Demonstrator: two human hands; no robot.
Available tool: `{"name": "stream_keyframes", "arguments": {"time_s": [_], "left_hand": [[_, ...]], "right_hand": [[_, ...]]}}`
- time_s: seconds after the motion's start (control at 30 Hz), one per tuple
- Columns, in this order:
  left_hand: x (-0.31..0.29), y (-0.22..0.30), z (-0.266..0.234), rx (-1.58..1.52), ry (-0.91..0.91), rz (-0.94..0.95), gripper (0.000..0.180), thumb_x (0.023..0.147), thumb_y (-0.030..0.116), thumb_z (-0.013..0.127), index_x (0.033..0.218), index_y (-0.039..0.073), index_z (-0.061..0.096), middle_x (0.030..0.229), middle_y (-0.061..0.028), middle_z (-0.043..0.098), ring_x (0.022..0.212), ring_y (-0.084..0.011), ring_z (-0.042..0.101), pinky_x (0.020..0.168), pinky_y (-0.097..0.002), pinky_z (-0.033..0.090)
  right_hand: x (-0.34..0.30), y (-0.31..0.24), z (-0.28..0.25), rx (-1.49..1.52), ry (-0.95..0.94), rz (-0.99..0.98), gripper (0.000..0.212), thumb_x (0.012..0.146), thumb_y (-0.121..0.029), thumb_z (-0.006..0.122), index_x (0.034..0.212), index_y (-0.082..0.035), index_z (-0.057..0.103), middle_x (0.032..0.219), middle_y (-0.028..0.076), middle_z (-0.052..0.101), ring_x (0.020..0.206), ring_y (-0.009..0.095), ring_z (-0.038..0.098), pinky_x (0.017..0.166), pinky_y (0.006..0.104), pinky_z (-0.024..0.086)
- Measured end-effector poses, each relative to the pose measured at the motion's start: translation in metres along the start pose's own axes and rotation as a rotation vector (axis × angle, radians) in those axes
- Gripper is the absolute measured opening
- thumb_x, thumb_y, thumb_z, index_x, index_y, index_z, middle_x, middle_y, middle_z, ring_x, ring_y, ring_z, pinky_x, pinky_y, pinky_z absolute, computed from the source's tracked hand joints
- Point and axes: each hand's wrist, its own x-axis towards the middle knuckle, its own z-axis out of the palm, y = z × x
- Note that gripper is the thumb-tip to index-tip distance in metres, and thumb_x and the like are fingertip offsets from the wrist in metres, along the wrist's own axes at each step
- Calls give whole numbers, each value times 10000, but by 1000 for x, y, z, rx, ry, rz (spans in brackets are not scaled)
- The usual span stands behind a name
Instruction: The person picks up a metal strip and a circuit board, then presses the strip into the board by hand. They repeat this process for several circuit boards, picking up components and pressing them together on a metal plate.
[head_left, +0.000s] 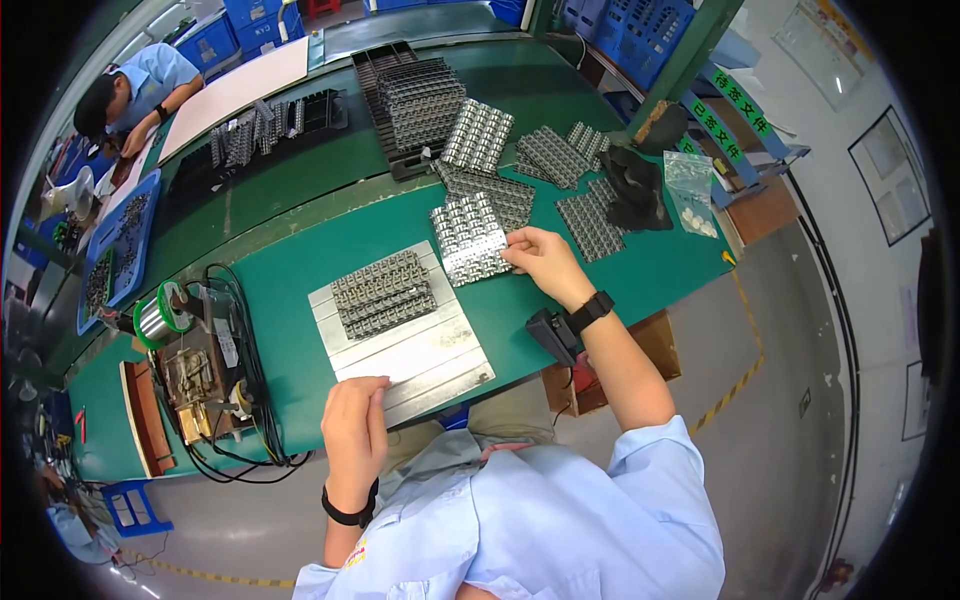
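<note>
Nearest my head camera is the wearer's light-blue shirt [570,520], and past it the left hand [355,420] rests at the near left edge of a flat metal plate [430,365]; I can't tell whether that grip pinches the edge. The right hand's [540,262] grip is closed on the right edge of a shiny ridged panel [466,238], just beyond the plate's right side over the green counter [290,325]. I judge the handling partway along: ridged strips [384,296] are set on the plate's far part, the panel in hand is off to their right, and loose panels [590,226] lie farther right. The held panel's long axis runs near to far, its far end leaning slightly left.
</note>
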Motion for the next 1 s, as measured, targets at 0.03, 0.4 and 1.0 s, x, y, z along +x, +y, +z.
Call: {"name": "stream_keyframes", "arguments": {"time_s": [0.03,0.4,1.0], "left_hand": [[0,0,-1,-2,1,-1,128,889,-54,509,949,-2,610,879,-135,646,800,-301,623,727,-346,481],[19,13,15,-236,140,-161,360,828,-28,647,1179,-5,569,988,-139,648,901,-211,631,809,-321,493],[0,4,46,-204,-29,-298,525,803,43,730,1281,33,513,1069,-147,643,939,-234,653,784,-334,515]], "right_hand": [[-3,0,-2,172,-1,-12,309,861,-141,697,1121,13,627,954,65,659,830,125,632,737,264,518],[-77,-83,-22,-177,-194,-639,127,876,-45,633,996,-23,670,870,87,653,787,213,637,717,306,502],[-89,-64,24,-541,-251,-736,434,808,-169,698,1209,-68,568,1111,92,605,906,270,619,793,363,502]]}}
